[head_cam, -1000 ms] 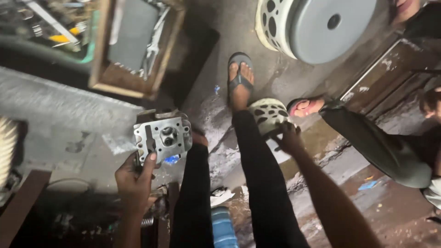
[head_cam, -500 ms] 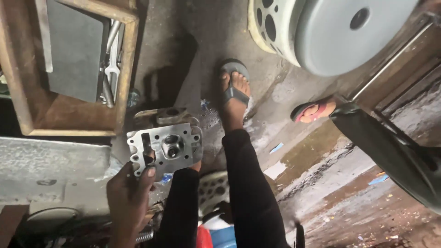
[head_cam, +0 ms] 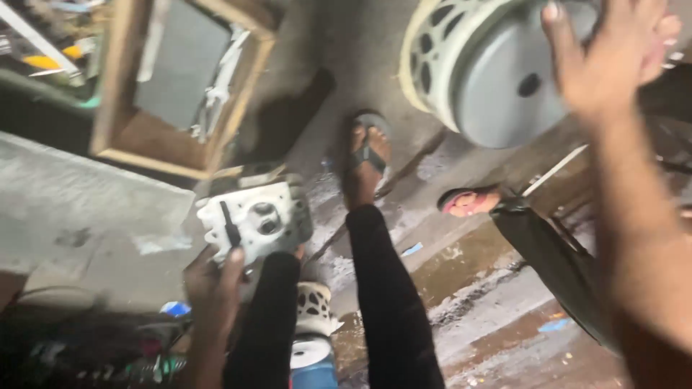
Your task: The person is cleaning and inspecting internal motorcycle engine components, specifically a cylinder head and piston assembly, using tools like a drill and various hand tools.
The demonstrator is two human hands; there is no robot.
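One view only, from the head camera looking down past the person's dark-trousered legs to a wet concrete floor.

At about eight o'clock from the middle of the frame, the left hand holds a pale grey cast-metal engine part, a blocky housing with round ports on its face and fins along its top edge. It sits raised above the left knee, tilted toward the camera. By its look it is heavy, rigid and hard-edged, likely oily, so I judge a firm grasp around the lower corner or under the base safer than a pinch on the thin fins. The fingers are curled up against its lower left corner, clamped on it, with the thumb hidden behind.

At two o'clock the right hand is lifted high and blurred, fingers spread apart and holding nothing; it passes in front of a large grey round drum with a slotted cream rim, though I cannot tell whether it touches it.

At eleven o'clock stands a wooden-framed box. A sandalled foot rests at twelve o'clock, and another person's foot lies at three o'clock.
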